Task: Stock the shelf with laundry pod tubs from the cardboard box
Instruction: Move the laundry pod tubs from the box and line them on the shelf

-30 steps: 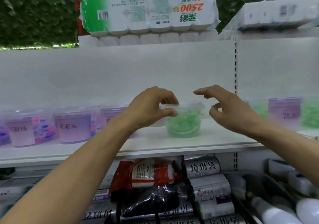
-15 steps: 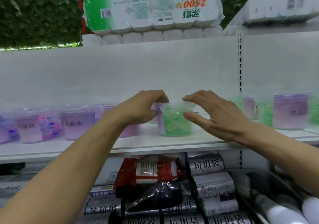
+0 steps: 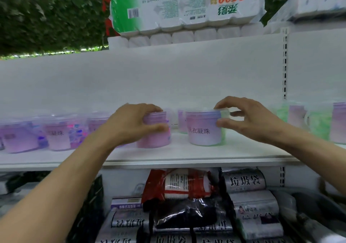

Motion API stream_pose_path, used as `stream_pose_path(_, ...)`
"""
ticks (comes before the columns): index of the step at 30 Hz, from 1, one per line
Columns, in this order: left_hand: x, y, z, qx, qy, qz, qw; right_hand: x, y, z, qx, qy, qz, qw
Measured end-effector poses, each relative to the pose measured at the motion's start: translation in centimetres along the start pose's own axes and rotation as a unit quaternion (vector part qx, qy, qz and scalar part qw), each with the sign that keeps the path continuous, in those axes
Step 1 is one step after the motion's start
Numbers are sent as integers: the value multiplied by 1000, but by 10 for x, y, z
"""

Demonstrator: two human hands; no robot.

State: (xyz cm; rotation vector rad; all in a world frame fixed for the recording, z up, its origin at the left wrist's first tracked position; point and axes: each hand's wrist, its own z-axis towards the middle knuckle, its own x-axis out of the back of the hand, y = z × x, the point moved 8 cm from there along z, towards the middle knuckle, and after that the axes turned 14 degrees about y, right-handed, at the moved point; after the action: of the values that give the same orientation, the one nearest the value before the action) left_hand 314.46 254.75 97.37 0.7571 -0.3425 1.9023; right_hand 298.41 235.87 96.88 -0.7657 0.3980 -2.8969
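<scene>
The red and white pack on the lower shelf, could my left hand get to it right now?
Probably not right away. The left hand grips a pink tub on the shelf board, which lies between it and the red and white pack. Letting go and reaching under the board looks unobstructed.

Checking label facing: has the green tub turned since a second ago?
Yes. The green tub, held by the right hand, has turned: its label, then facing the back panel, now faces the shelf edge. The left hand grips a purple tub.
</scene>
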Motion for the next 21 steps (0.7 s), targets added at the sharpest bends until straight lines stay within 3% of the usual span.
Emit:
stream_pose_path(4, -2, -9, -1, -8, 32, -41, 999, -13, -10, 7, -1, 30, 34, 999)
stream_pose_path(10, -3, -19, 2, -7, 8, -88, 996, -15, -8, 6, -21, 47, 97, 994)
stream_pose_path(21, -3, -11, 2, -52, 14, -28, 998, -20, -6, -1, -57, 37, 99, 993)
